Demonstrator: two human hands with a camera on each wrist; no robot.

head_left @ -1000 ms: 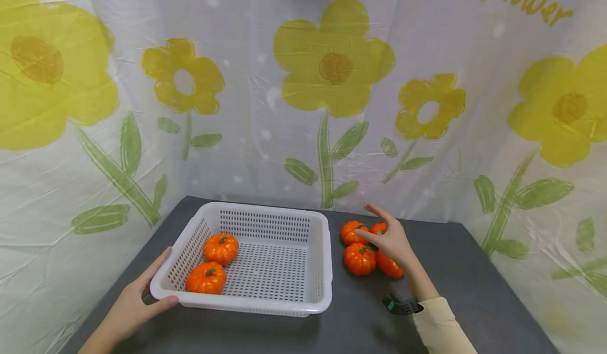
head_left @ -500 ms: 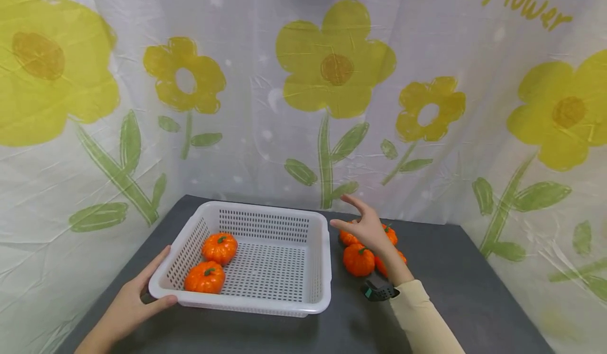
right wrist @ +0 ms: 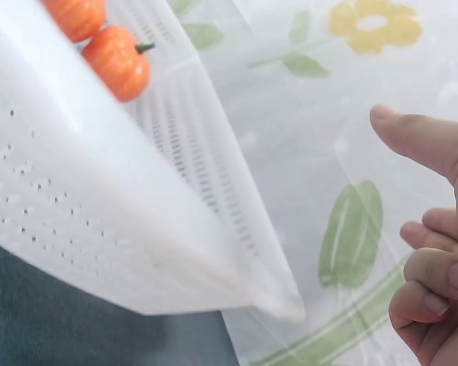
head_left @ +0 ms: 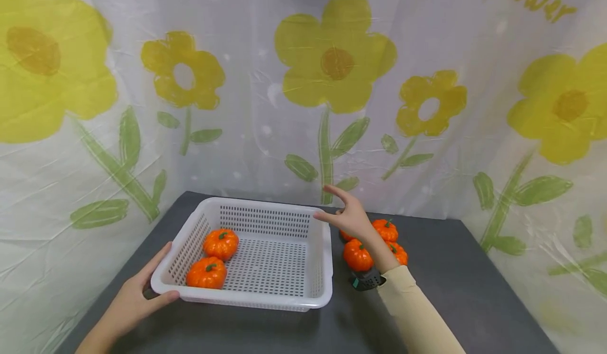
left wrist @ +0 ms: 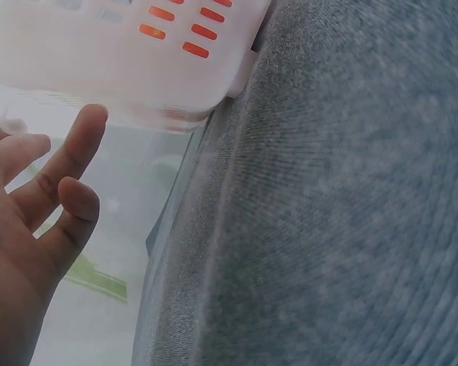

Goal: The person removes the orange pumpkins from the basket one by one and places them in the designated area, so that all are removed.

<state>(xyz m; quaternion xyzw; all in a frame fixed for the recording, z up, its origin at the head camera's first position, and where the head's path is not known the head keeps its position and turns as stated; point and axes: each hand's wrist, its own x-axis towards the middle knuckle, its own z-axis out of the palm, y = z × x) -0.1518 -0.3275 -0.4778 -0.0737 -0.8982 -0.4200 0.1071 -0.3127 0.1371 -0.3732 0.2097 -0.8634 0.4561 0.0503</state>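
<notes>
A white perforated plastic basket [head_left: 256, 302] stands on the table, with two small orange pumpkins [head_left: 221, 244] in its left side. My left hand [head_left: 133, 297] is at its front left corner, thumb along the near rim and fingers along the left side. In the left wrist view those fingers [left wrist: 80, 141] look straight, close under the basket wall [left wrist: 122, 69]. Near the basket's back right corner is my right hand [head_left: 353, 218], holding nothing; thumb and forefinger are spread. The right wrist view shows its other fingers [right wrist: 427, 286] loosely bent, apart from the basket.
Several more orange pumpkins [head_left: 358, 255] lie clustered right of the basket, partly hidden by my right hand and wrist. The dark grey tabletop [head_left: 450, 280] reaches a white curtain [head_left: 251, 148] printed with yellow flowers at the back and sides.
My right hand has moved left from above the loose pumpkins towards the basket's back right corner, uncovering pumpkins on the right. My left hand and the basket look unmoved.
</notes>
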